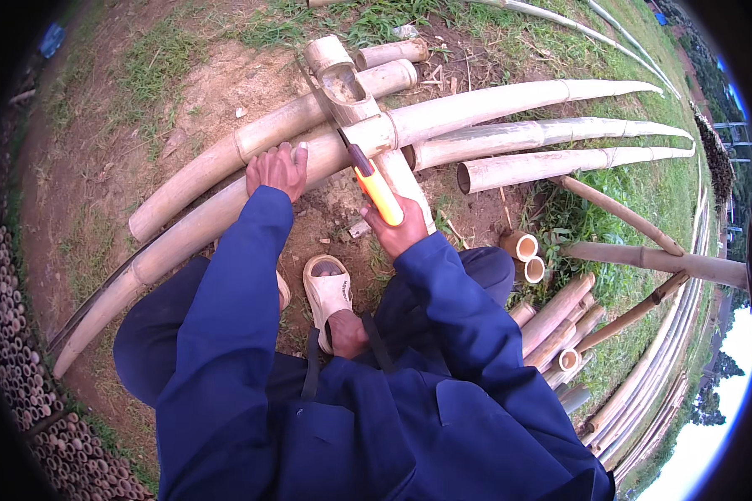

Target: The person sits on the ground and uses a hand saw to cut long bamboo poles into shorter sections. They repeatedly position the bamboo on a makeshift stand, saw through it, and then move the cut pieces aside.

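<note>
My left hand (277,171) is closed over a long bamboo pole (196,221) that slants up from the lower left. In my right hand (399,227) is a hand saw by its yellow-orange handle (379,194). Its narrow dark blade (316,88) points away to the upper left and lies across the bamboo near a pale cut section (369,134). I cannot tell how deep the blade sits. Under the pole, a notched bamboo piece (351,98) runs crosswise as a rest. Just beyond lies another bamboo length (267,134), roughly parallel.
Long bamboo poles (543,132) stretch to the right. Short cut pieces (558,321) are heaped by my right knee, near a frame of crossed poles (643,255). Stacked bamboo ends (17,334) line the left edge. My sandalled foot (330,292) stands on bare soil below the pole.
</note>
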Tool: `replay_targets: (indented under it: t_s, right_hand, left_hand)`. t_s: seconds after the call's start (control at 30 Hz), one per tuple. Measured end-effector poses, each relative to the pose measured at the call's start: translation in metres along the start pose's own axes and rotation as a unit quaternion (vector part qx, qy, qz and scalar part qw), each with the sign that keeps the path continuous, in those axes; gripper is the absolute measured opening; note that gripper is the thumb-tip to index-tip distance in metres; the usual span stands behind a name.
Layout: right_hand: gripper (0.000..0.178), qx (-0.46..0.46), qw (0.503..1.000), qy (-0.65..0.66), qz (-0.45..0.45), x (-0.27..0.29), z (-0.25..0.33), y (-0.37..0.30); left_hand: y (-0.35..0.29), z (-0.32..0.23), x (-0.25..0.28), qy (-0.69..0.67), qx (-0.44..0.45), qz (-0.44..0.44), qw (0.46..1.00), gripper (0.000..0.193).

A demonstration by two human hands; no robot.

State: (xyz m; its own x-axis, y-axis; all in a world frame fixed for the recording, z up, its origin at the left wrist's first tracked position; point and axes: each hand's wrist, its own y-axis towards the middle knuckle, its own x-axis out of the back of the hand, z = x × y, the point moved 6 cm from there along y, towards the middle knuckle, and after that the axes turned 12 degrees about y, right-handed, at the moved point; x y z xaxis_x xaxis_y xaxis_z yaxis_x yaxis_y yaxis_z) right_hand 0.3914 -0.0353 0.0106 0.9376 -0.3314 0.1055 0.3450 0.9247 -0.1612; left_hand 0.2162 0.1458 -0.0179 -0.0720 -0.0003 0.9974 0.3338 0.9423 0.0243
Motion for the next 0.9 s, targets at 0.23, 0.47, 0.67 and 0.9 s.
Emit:
replay_targets:
  t_s: [0.23, 0.47, 0.67, 0.9]
  right_hand:
    - [0.036, 0.009, 0.998, -0.056, -0.008, 0.058, 0.057, -0.183]
    - [0.017, 0.054, 0.997, -0.032, -0.039, 0.006, 0.002, -0.016]
    - [0.016, 0.025, 0.999, -0.029, -0.015, -0.002, 0.001, -0.038]
    - [0.019, 0.006, 0.999, -0.031, 0.012, 0.006, -0.021, -0.054]
  left_hand:
    - [-0.013, 0.003, 0.003, 0.013, -0.005, -0.047, 0.999, 0.046]
    - [0.000, -0.008, 0.002, 0.002, -0.009, 0.001, 1.000, 0.050]
    - [-0.018, 0.002, -0.001, -0.007, -0.009, 0.008, 1.000, 0.052]
    - [-0.024, -0.003, -0.001, -0.048, -0.115, 0.099, 0.987, 0.077]
